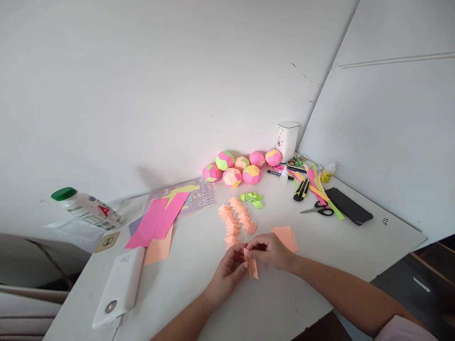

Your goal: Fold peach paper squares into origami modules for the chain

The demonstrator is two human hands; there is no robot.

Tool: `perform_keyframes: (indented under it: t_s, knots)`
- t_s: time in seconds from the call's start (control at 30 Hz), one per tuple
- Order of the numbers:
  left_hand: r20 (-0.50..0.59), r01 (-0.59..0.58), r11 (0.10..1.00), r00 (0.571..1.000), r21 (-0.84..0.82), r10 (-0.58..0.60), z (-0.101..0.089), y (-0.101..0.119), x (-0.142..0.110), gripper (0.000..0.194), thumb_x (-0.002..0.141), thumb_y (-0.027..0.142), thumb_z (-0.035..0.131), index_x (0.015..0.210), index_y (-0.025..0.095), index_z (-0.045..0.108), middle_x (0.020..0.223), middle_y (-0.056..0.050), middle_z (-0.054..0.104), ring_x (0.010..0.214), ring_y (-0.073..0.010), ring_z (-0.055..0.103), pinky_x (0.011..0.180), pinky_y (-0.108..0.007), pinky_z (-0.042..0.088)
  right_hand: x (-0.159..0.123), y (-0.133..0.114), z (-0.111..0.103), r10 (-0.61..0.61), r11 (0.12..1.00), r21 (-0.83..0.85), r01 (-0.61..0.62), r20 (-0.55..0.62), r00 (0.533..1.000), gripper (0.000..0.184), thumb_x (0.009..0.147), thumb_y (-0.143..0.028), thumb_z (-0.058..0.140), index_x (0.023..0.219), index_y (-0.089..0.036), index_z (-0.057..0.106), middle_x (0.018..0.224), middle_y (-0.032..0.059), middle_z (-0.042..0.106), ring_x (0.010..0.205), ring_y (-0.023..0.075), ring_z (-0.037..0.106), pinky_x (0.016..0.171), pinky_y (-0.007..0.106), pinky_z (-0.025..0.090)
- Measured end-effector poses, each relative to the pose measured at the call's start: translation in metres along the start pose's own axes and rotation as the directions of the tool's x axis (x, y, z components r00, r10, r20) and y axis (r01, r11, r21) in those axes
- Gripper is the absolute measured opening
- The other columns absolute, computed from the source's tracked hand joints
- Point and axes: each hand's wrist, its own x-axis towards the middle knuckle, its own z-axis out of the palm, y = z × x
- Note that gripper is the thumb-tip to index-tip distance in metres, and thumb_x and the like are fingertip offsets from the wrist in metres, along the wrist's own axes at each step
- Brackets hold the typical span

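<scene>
Near the table's front, my left hand (229, 272) and my right hand (272, 251) meet around a small folded piece of orange paper (252, 266). My right thumb and fingers pinch its upper end, while the left thumb and fingers close on its left side. Just beyond the hands lie two rows of folded orange paper units (231, 225). Several folded green paper units (253, 198) sit behind them. A stack of flat orange paper squares (285, 238) rests right of my right hand, partly covered by it.
Several multicoloured paper balls (232, 178) stand against the wall. Scissors (320, 209), a box cutter (301, 190), a glue bottle (284, 176) and a black phone (349, 206) lie at right. At left are pink paper strips (172, 215), a white power bank (119, 286) and a green-capped bottle (88, 208).
</scene>
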Motion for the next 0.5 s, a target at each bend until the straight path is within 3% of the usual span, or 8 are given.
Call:
perform_keyframes:
  t_s: [0.2,0.4,0.5]
  knots:
    - [-0.016,0.026,1.000,1.000,0.013,-0.026,0.0006,0.0013,-0.0005,0.030,0.083,0.035,0.060,0.110,0.023,0.053,0.097,-0.006,0.059,0.084,-0.0176,0.055,0.078,-0.033,0.045,0.0006,0.0016,0.0010,0.010,1.000,0.023,-0.010,0.009,1.000,0.014,0.075,-0.029,0.065,0.078,-0.016,0.068,0.076,0.0028,0.064,0.068,0.0148,0.056,0.063,0.028,0.046]
    - [-0.175,0.046,0.998,0.983,-0.044,-0.052,0.0027,-0.0022,-0.0004,0.025,0.080,0.033,0.063,0.100,0.023,0.053,0.083,0.000,0.051,0.071,-0.0118,0.049,0.065,-0.023,0.041,0.0010,0.0020,-0.0007,0.017,0.998,-0.059,-0.019,-0.041,0.999,0.018,0.076,-0.034,0.064,0.081,-0.017,0.068,0.072,0.0002,0.055,0.063,0.0125,0.049,0.057,0.026,0.042]
    - [-0.213,0.014,0.991,0.976,-0.134,-0.043,0.0046,-0.0018,-0.0001,0.025,0.078,0.032,0.067,0.094,0.025,0.050,0.075,0.005,0.045,0.063,-0.0090,0.045,0.058,-0.020,0.038,0.0008,0.0017,-0.0034,0.060,0.996,-0.065,-0.059,0.003,0.998,0.021,0.076,-0.035,0.063,0.088,-0.018,0.066,0.068,-0.0016,0.050,0.061,0.0122,0.046,0.056,0.025,0.040]
